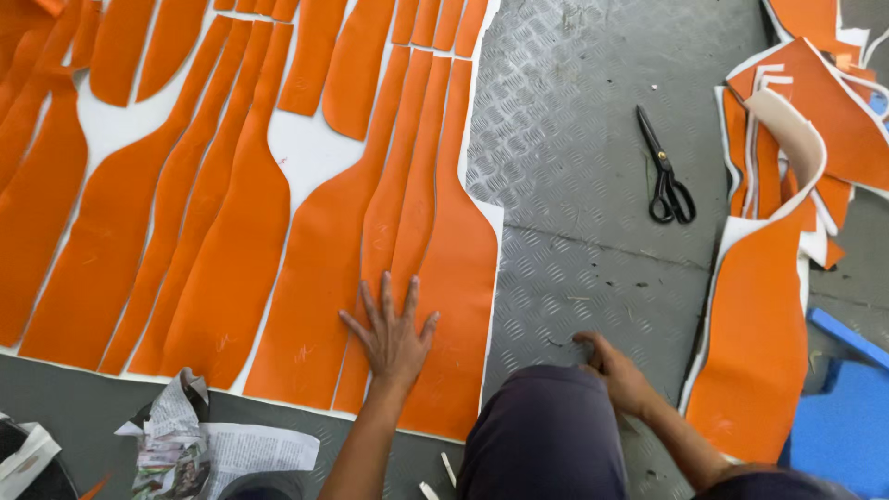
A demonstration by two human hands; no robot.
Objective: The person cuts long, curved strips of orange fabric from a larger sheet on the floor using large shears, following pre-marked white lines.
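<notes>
My left hand [392,331] lies flat with fingers spread on long orange cut pieces [435,250] that sit side by side on a white sheet [310,153]. My right hand [616,370] rests on the grey checker-plate floor [574,130] beside my knee [546,435], fingers curled down against the metal, holding nothing that I can see. Black scissors [665,171] lie on the floor well beyond the right hand.
A heap of orange scraps with white backing [787,139] lies at the right, with one long orange piece [755,343] running toward me. Blue foam [847,417] is at the lower right. Crumpled newspaper [185,440] lies at the lower left.
</notes>
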